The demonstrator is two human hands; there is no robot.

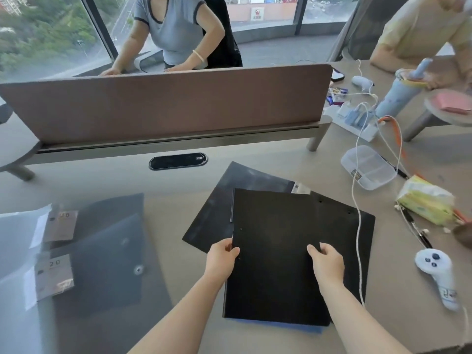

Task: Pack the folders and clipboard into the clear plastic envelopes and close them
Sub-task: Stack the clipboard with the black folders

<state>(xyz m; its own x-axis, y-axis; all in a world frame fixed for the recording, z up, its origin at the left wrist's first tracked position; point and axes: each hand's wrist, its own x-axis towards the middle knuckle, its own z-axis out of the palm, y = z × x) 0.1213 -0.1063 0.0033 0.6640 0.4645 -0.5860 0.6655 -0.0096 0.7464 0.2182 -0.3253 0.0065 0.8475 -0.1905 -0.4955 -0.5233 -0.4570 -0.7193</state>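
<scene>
Both hands hold one black folder [273,251] near the middle of the bench [178,185]. The left hand [221,259] pinches its 9 o'clock edge; the right hand [328,261] pinches its 3 o'clock edge. Clear envelopes [97,254] lie at 9 o'clock.

"20" readable on paper label [55,273] inside clear plastic envelope [107,272]; other print illegible.

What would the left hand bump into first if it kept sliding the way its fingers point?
The left hand grips the top black folder and points up and right, so it would slide over that folder. Next probably comes the other black folder behind; depth is hard to judge.
</scene>
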